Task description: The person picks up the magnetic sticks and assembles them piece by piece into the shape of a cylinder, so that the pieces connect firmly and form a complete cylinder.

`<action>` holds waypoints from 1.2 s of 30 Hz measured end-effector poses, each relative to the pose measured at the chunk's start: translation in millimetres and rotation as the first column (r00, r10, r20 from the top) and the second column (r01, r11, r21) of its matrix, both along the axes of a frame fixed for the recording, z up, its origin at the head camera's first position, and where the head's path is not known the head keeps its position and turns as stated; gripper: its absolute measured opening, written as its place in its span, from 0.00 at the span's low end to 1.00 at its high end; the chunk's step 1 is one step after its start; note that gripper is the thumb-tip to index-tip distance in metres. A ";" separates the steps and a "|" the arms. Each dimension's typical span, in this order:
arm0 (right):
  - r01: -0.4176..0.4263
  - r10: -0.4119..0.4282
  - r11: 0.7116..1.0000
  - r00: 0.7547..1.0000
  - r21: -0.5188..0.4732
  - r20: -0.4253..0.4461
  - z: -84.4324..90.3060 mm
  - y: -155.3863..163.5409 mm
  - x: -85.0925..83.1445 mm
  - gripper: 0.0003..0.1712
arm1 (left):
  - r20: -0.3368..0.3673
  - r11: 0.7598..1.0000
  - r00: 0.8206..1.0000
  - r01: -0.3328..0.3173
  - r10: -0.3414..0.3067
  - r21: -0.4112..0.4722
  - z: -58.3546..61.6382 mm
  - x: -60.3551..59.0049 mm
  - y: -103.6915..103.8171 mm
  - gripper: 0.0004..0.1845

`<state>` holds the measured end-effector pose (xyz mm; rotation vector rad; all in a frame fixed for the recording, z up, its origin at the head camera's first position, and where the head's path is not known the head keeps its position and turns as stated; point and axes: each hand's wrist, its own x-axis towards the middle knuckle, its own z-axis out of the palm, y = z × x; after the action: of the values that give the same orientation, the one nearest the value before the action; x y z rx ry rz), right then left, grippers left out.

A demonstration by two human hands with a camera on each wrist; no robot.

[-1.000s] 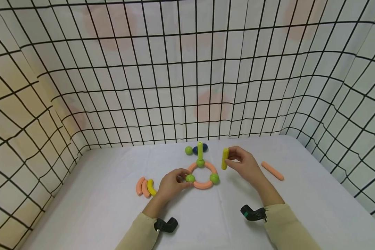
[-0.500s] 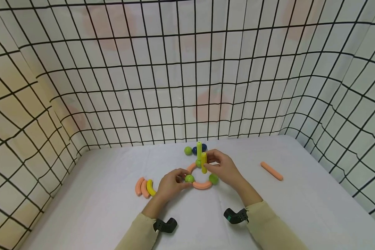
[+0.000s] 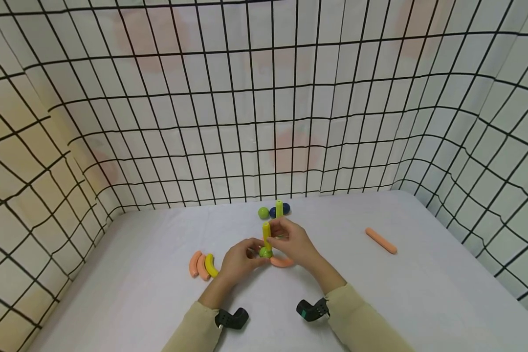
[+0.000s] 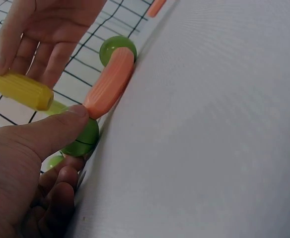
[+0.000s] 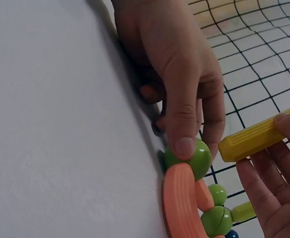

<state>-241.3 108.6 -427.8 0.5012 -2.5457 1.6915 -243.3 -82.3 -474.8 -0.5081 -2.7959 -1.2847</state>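
Right hand [image 3: 294,240] pinching a yellow rod [image 3: 266,234] close above the green ball [image 3: 266,253] that the left hand [image 3: 238,260] grips.
The rod is nearly upright between right thumb and fingers, its lower end just apart from the ball, which sits between left thumb and fingers; from there a peach curved piece [image 3: 282,263] leads to a second green ball [image 4: 107,52] at its other end; beyond the right hand stands a light green rod [image 3: 279,207], with two dark blue balls [image 3: 286,208] and a loose green ball [image 3: 263,213] near it; left of the left hand lie two peach curved pieces [image 3: 195,264] and a yellow curved piece [image 3: 210,264], side by side; well right of the right hand, a straight peach rod [image 3: 381,240] lies on the white worktop [image 3: 264,313].
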 end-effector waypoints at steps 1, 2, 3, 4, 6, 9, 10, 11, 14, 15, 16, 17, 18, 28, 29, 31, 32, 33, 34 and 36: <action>0.003 -0.003 1.000 1.000 0.001 -0.003 -0.8 -1.5 -0.1 0.17 | 0.001 1.000 1.000 -0.001 0.001 0.000 -0.3 -0.4 0.2 0.20; 0.003 -0.003 1.000 1.000 0.000 -0.008 -1.7 -2.7 -0.4 0.17 | 0.003 1.000 1.000 0.000 0.000 0.001 -0.5 -0.7 0.4 0.20; 0.007 -0.007 1.000 1.000 0.002 -0.011 -2.4 -3.9 -0.6 0.17 | 0.005 1.000 1.000 -0.002 0.002 0.000 -0.9 -1.0 0.5 0.20; 0.007 -0.007 1.000 1.000 0.000 -0.014 -3.0 -4.8 -0.9 0.17 | 0.004 1.000 1.000 -0.002 0.002 0.001 -1.2 -1.1 0.6 0.20; 0.010 -0.010 1.000 1.000 0.003 -0.019 -3.6 -6.4 -1.1 0.17 | -0.001 1.000 1.000 -0.001 0.001 0.001 -1.8 -1.3 0.6 0.21; 0.016 -0.016 1.000 1.000 0.011 -0.014 -3.9 -8.1 -1.2 0.17 | -0.009 1.000 1.000 0.001 -0.002 -0.003 -2.0 -1.1 0.1 0.21; 0.018 -0.018 1.000 1.000 0.015 -0.013 -4.1 -8.4 -1.3 0.17 | -0.011 1.000 1.000 0.002 -0.002 -0.003 -2.1 -1.1 0.1 0.20; 0.020 -0.019 1.000 1.000 0.020 -0.013 -4.1 -8.6 -1.3 0.17 | -0.012 1.000 1.000 0.002 -0.002 -0.004 -2.1 -1.2 0.2 0.20; 0.023 -0.023 0.999 1.000 0.024 -0.012 -3.7 -8.8 -1.0 0.18 | -0.012 1.000 1.000 0.003 -0.003 -0.006 -1.8 -1.3 0.5 0.20; 0.025 -0.024 0.999 1.000 0.026 -0.012 -3.5 -8.9 -0.9 0.18 | -0.010 1.000 1.000 0.002 -0.002 -0.006 -1.8 -1.4 0.7 0.20; 0.024 -0.024 0.999 1.000 0.026 -0.012 -3.4 -9.0 -1.0 0.18 | -0.013 1.000 1.000 0.003 -0.003 -0.007 -1.5 -1.4 0.7 0.20; 0.022 -0.022 0.999 1.000 0.025 -0.014 -3.6 -9.0 -1.0 0.18 | -0.015 1.000 1.000 0.004 -0.004 -0.009 -1.4 -1.4 0.7 0.20; 0.023 -0.022 0.999 1.000 0.025 -0.013 -3.7 -9.1 -1.1 0.17 | -0.015 1.000 1.000 0.004 -0.004 -0.010 -1.5 -1.5 0.6 0.20; 0.039 -0.039 0.999 0.999 0.036 0.008 -1.2 -11.2 2.8 0.18 | 0.001 1.000 1.000 -0.006 0.006 -0.017 -2.3 -1.3 -0.4 0.21; 0.041 -0.042 0.998 0.999 0.040 0.008 -0.7 -11.0 3.4 0.18 | 0.003 1.000 1.000 -0.006 0.006 -0.017 -2.3 -1.2 -0.4 0.21; 0.044 -0.044 0.998 0.999 0.048 0.001 -0.5 -10.0 3.8 0.19 | 0.008 1.000 1.000 -0.005 0.005 -0.014 -1.9 -1.0 0.0 0.21; 0.047 -0.046 0.998 0.999 0.053 -0.007 -0.8 -9.0 3.8 0.19 | 0.007 1.000 1.000 -0.004 0.004 -0.014 -1.7 -0.8 0.2 0.21; 0.049 -0.048 0.997 0.999 0.058 -0.013 -1.0 -7.8 3.7 0.19 | 0.007 1.000 1.000 -0.002 0.002 -0.012 -1.4 -0.7 0.4 0.21; 0.051 -0.049 0.997 0.998 0.060 -0.025 -1.1 -6.4 3.9 0.19 | 0.006 1.000 1.000 -0.001 0.001 -0.010 -1.1 -0.5 0.6 0.21; 0.057 -0.055 0.997 0.998 0.061 -0.040 0.0 -3.0 4.4 0.19 | 0.009 1.000 1.000 -0.001 0.001 -0.006 0.0 -0.3 1.1 0.21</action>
<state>-237.0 105.5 -427.8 0.4567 -2.5664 1.5738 -243.6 -81.2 -474.8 -0.5025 -2.8084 -1.2817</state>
